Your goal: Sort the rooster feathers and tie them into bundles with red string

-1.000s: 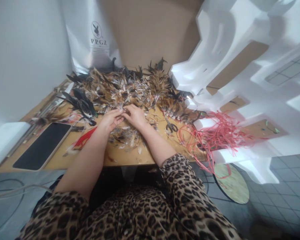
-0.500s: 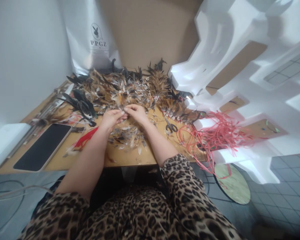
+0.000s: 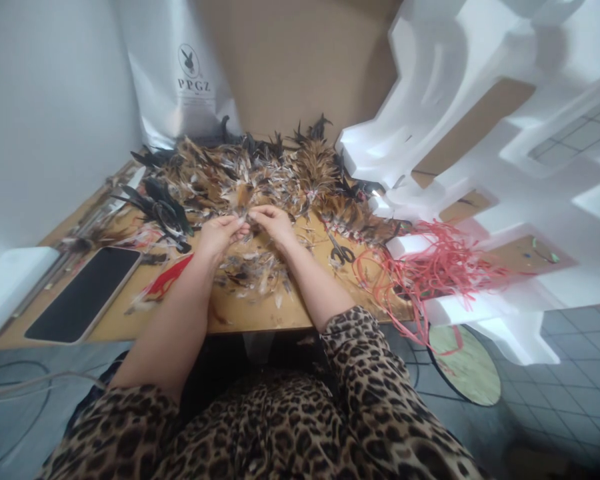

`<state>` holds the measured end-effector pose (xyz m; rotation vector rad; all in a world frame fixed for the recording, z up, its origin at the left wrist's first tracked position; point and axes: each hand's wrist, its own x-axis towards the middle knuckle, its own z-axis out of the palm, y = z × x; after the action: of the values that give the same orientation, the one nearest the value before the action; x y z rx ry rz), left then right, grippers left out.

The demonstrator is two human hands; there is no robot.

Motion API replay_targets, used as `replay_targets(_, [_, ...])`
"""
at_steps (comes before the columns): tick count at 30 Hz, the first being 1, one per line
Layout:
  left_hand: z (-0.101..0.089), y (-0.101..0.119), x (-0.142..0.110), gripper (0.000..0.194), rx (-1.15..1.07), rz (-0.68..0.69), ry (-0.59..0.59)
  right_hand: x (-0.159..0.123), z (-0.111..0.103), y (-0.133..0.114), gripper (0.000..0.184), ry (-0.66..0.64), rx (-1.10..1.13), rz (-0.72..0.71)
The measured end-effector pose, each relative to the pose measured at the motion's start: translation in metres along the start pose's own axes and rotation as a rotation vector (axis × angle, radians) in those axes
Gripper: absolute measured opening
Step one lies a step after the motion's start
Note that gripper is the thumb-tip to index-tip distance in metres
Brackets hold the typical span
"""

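At the middle of the table my left hand is closed in a pinch at the base of a small brown feather, which points up and away from me. My right hand is pinched at the same spot, its fingertips almost touching the left ones; the finest part between them is too small to make out. Behind both hands spreads a pile of brown and black feathers. Loose feather scraps lie on the wood below my wrists. Black-handled scissors rest to the right of my right hand.
Red strips tangle over white foam at the right. Dark feathers and a red bundle lie left of my hands. A phone and a white box sit on the left of the table.
My left hand has shifted slightly left, and the fingertips are a little farther apart. The feather shows more clearly above them. My right hand has barely moved.
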<state>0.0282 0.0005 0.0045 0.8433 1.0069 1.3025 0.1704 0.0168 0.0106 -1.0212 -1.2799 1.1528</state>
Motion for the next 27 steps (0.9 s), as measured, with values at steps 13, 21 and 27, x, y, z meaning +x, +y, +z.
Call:
replay_targets(13, [-0.008, 0.006, 0.006, 0.007, -0.185, -0.016, 0.114, -0.008, -0.020, -0.009, 0.024, -0.211, -1.289, -0.388])
replay_targets(21, [-0.007, 0.005, 0.006, 0.007, -0.176, -0.024, 0.086, 0.001, -0.021, 0.006, 0.014, -0.032, -1.024, -0.220])
replay_targets(27, [-0.004, 0.007, 0.002, 0.008, -0.176, -0.086, 0.055, 0.004, -0.013, -0.003, 0.024, -0.006, -0.047, 0.192])
